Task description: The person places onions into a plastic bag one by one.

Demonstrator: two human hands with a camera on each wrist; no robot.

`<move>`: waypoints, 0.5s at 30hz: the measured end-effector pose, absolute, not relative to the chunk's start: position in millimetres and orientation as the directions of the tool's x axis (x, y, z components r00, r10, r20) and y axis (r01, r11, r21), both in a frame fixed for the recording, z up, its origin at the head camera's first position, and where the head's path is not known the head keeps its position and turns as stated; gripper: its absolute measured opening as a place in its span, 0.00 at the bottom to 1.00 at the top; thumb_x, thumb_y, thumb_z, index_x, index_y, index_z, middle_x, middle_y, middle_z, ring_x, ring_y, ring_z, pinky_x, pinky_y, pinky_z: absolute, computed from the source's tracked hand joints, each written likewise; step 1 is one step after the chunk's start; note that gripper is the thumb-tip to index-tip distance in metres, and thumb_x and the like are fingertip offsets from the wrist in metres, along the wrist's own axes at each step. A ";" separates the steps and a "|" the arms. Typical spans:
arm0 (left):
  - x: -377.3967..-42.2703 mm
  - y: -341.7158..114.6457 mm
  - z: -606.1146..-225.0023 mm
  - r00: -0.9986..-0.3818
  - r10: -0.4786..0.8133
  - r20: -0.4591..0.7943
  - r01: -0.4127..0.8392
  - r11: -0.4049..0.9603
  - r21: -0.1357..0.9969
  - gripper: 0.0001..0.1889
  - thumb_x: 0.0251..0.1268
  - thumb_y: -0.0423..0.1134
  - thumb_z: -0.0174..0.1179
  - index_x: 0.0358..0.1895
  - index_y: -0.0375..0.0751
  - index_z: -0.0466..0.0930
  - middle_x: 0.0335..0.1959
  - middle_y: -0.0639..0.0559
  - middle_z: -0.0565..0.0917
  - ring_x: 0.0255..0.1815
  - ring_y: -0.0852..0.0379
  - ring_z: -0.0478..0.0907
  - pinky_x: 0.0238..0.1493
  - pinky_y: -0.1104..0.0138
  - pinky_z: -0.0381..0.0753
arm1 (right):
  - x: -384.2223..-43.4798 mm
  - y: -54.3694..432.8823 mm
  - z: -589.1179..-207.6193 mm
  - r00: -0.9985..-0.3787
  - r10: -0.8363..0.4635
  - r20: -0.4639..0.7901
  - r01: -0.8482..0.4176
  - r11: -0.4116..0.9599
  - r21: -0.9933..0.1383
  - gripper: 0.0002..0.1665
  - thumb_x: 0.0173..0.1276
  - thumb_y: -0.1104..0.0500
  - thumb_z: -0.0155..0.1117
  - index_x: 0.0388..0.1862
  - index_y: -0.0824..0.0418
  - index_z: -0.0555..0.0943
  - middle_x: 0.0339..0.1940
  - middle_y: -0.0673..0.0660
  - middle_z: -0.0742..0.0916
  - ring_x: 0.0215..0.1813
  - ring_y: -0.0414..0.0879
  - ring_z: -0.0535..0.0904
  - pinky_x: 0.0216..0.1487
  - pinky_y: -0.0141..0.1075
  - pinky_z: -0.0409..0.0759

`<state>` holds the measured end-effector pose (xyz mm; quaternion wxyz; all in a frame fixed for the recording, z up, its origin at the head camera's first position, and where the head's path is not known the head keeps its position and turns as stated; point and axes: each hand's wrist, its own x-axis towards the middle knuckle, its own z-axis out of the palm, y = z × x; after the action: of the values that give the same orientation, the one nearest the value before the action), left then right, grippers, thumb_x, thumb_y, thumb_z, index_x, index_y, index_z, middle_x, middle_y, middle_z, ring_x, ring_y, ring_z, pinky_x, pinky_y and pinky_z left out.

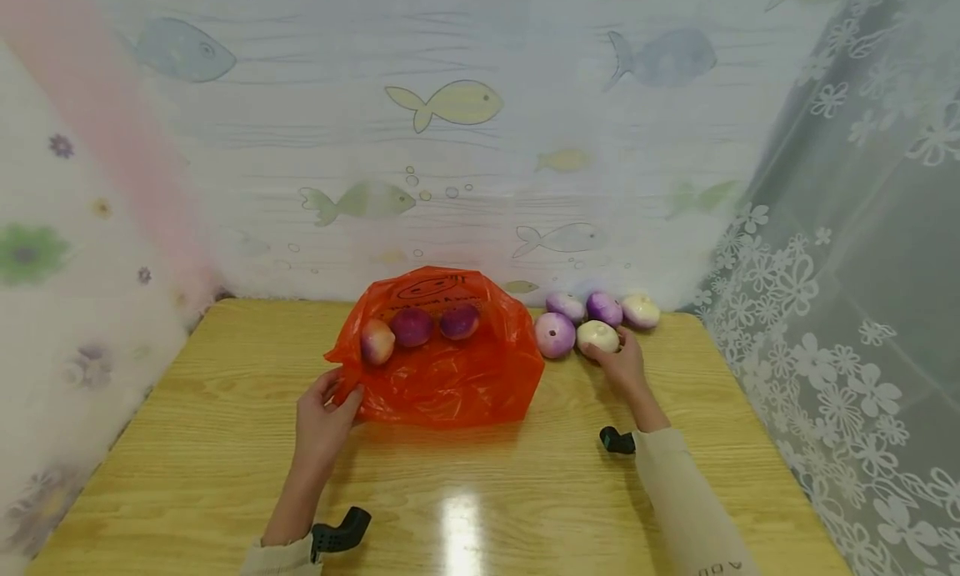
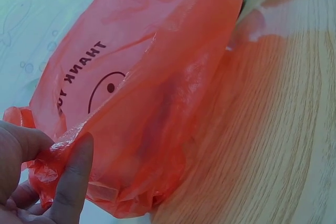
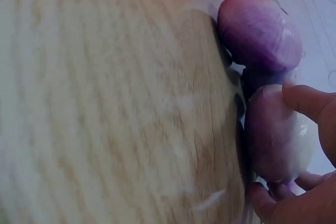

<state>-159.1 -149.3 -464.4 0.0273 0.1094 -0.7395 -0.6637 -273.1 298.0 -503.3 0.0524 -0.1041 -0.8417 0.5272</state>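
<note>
A red plastic bag (image 1: 450, 388) lies on its side on the table with its mouth toward me. Inside it, along the back, are three purple-and-white turnips (image 1: 412, 328). My left hand (image 1: 324, 418) pinches the left edge of the bag's mouth; in the left wrist view the thumb and fingers (image 2: 76, 182) squeeze the crumpled plastic (image 2: 52, 166). To the right of the bag, my right hand (image 1: 624, 366) grips a pale turnip (image 1: 597, 336) at the front of a cluster. The right wrist view has thumb and fingers around this turnip (image 3: 275, 135), its underside partly hidden.
Several other turnips sit close by: a purple one (image 1: 555, 336) between bag and right hand, others (image 1: 603, 308) behind, a whitish one (image 1: 641, 311) at the right. A fish-patterned curtain (image 1: 450, 159) hangs behind the wooden table (image 1: 420, 493). Black wrist mounts (image 1: 341, 532) stick out from both sleeves.
</note>
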 end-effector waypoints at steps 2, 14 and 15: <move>-159.2 -149.3 -464.0 -0.974 -0.199 -0.105 -0.126 0.098 0.987 0.24 0.78 0.34 0.53 0.72 0.35 0.65 0.65 0.37 0.73 0.42 0.67 0.82 0.42 0.75 0.85 | -275.4 298.0 -503.1 -0.972 0.232 -0.027 0.125 0.421 -0.898 0.52 0.69 0.56 0.69 0.79 0.74 0.51 0.76 0.75 0.62 0.76 0.65 0.61 0.76 0.55 0.63; -160.9 -149.2 -468.6 -0.972 -0.217 -0.091 -0.114 0.096 0.989 0.24 0.77 0.33 0.53 0.72 0.34 0.66 0.65 0.36 0.74 0.39 0.72 0.82 0.41 0.75 0.85 | -275.5 295.9 -502.4 -0.974 0.222 0.041 0.072 0.479 -0.875 0.49 0.64 0.59 0.74 0.76 0.76 0.59 0.74 0.75 0.67 0.73 0.64 0.65 0.74 0.55 0.66; -161.0 -149.1 -468.8 -0.972 -0.217 -0.089 -0.112 0.094 0.989 0.24 0.77 0.33 0.53 0.72 0.34 0.66 0.65 0.36 0.74 0.39 0.73 0.82 0.40 0.75 0.85 | -275.6 295.9 -502.7 -0.975 0.219 0.047 0.065 0.481 -0.874 0.49 0.64 0.59 0.74 0.76 0.76 0.59 0.74 0.75 0.67 0.73 0.64 0.66 0.74 0.55 0.66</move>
<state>-161.0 -149.1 -468.8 0.0394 0.1112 -0.7386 -0.6637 -275.6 295.9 -502.7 0.0762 -0.0828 -0.8573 0.5024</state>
